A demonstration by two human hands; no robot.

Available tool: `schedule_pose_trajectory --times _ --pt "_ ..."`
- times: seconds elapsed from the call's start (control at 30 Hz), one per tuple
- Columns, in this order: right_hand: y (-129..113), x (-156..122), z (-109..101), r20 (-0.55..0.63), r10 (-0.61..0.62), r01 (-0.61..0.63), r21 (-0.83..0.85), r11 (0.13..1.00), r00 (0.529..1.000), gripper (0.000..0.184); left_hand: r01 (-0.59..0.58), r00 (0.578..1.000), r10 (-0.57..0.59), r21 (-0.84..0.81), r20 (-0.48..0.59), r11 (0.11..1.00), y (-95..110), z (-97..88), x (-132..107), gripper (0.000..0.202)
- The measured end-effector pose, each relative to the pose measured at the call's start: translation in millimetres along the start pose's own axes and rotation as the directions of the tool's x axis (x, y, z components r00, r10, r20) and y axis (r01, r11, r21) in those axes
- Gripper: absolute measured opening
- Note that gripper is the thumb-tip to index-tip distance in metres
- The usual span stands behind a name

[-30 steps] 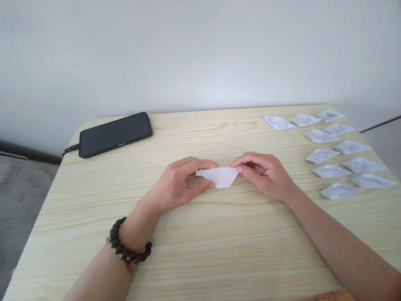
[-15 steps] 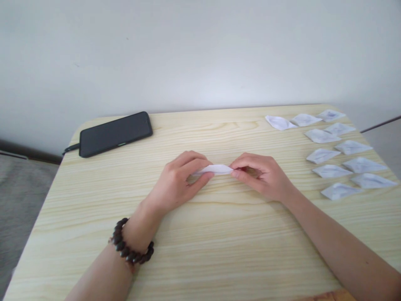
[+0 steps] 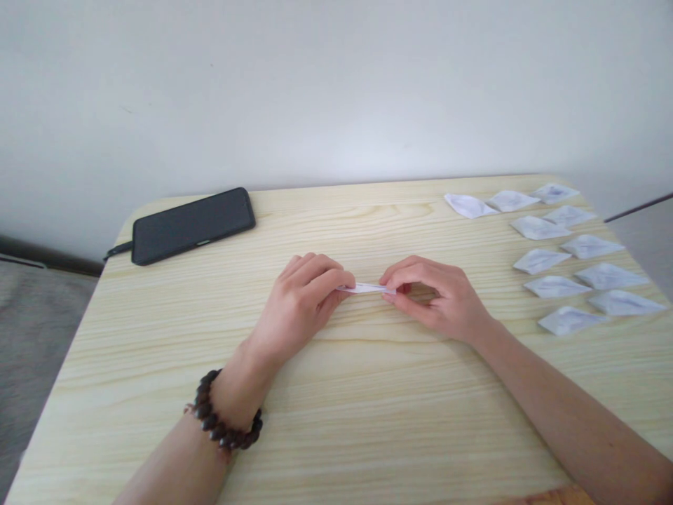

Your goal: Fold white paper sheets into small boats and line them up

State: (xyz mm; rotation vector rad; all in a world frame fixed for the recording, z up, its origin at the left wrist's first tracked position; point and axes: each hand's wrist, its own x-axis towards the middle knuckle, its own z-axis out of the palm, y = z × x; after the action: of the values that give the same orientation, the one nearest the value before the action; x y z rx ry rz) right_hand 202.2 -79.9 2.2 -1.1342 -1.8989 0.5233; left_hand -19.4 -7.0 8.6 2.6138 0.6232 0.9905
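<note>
A small folded piece of white paper [image 3: 366, 288] is held just above the middle of the wooden table [image 3: 368, 414]. My left hand [image 3: 305, 301] pinches its left end with thumb and fingers. My right hand [image 3: 434, 294] pinches its right end the same way. Only a thin flat strip of the paper shows between the two hands; the rest is hidden by my fingers. A dark bead bracelet [image 3: 223, 424] is on my left wrist.
A black phone [image 3: 192, 224] with a cable plugged in lies at the table's far left corner. Several folded white paper shapes [image 3: 557, 286] lie in rows along the right side. A pale wall stands right behind the table.
The paper showed as a broad triangle a second ago; it now looks like a thin flat strip. Both hands have drawn closer together and cover more of it.
</note>
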Motion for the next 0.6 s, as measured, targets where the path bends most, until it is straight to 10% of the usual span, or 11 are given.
schedule_pose_trajectory --times 0.6 --pt "-0.7 -3.5 1.0 -0.013 -0.001 0.001 -0.042 0.999 1.000 0.011 -0.046 0.999 0.046 0.054 -0.001 0.997 7.7 2.2 0.4 0.018"
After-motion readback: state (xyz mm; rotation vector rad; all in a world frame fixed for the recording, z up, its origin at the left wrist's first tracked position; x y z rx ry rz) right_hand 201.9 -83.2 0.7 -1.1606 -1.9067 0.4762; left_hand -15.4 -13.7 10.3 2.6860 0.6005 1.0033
